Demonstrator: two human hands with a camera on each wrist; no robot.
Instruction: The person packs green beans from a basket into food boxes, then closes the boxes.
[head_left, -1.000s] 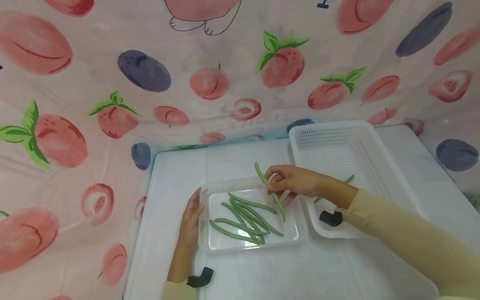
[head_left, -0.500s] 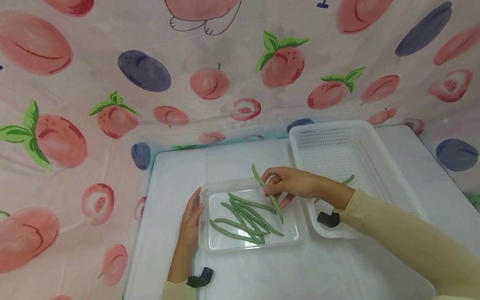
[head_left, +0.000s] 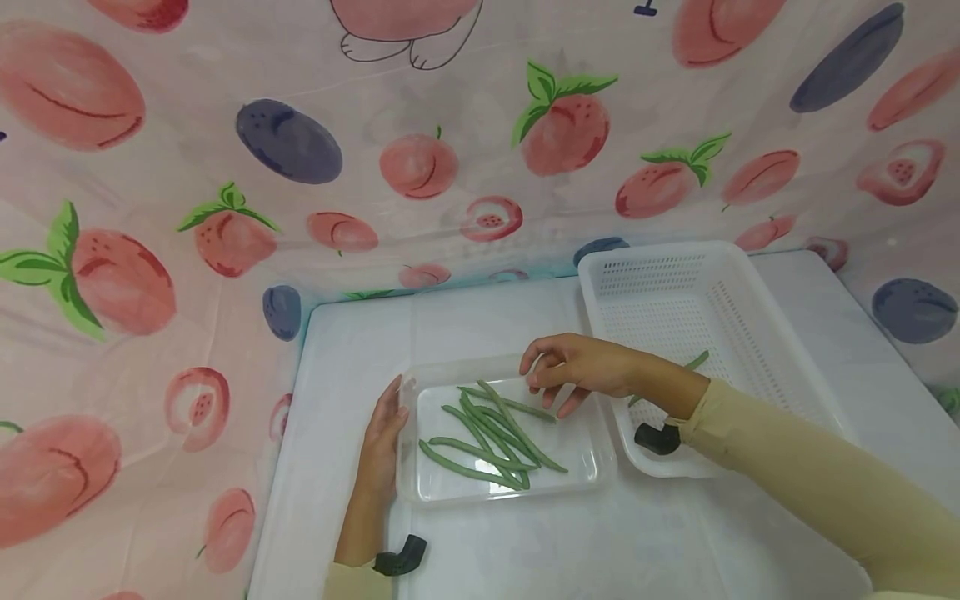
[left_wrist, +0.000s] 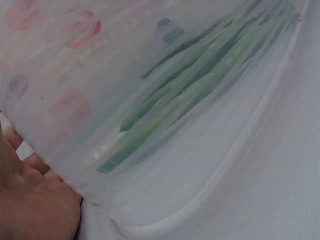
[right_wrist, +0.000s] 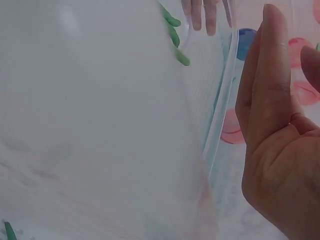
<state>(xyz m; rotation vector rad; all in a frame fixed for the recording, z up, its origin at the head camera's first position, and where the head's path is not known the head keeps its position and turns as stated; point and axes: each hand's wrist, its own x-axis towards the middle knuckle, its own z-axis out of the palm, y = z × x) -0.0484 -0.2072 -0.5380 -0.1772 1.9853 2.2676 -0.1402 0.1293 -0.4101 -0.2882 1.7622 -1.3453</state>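
Note:
Several green beans (head_left: 487,437) lie loosely crossed in a clear plastic box (head_left: 504,497) in the head view. My left hand (head_left: 382,433) holds the box's left side, its thumb at the rim. In the left wrist view, part of that hand (left_wrist: 40,200) shows against the box wall, with beans (left_wrist: 165,112) blurred through the plastic. My right hand (head_left: 588,365) hovers over the box's far right corner, fingers loosely bent with nothing between them. In the right wrist view, this hand (right_wrist: 277,140) is beside the box wall, its fingers fairly straight.
A white perforated basket (head_left: 780,350) stands right of the box, partly behind my right forearm. One green bean (head_left: 699,360) is visible in it, partly hidden by the arm. Fruit-print cloth (head_left: 450,100) hangs behind and left of the white table (head_left: 360,333).
My right hand moved slightly left with a green bean, then let it go. That bean now lies across the others in the box. The left hand stayed put.

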